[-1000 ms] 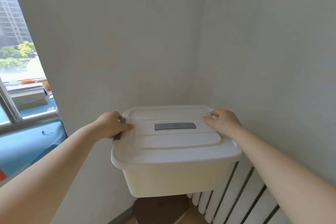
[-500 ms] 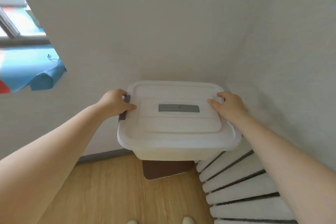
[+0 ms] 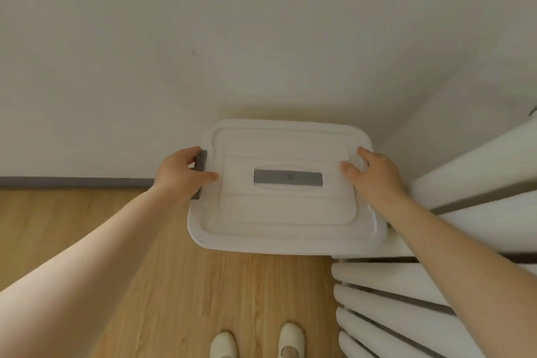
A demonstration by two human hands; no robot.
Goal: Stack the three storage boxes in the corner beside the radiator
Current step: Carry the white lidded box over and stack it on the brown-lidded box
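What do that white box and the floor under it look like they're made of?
The storage box looks like matte white moulded plastic: rounded corners, stepped ridges in the lid. The floor shows pale wood grain in planks; it could be wood or laminate.

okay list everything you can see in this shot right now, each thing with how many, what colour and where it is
storage box: one visible, white, lid on, in the corner between wall and radiator
grey label: one, centre of the lid
grey latch: one visible, on the box's left edge
radiator: one, white, along the right side
wall: off-white, across the top
skirting: one grey strip, at the wall's foot on the left
floor: light wood, below the box
shoes: two, cream, bottom centre
left hand: at the box's left latch
right hand: on the lid's right edge
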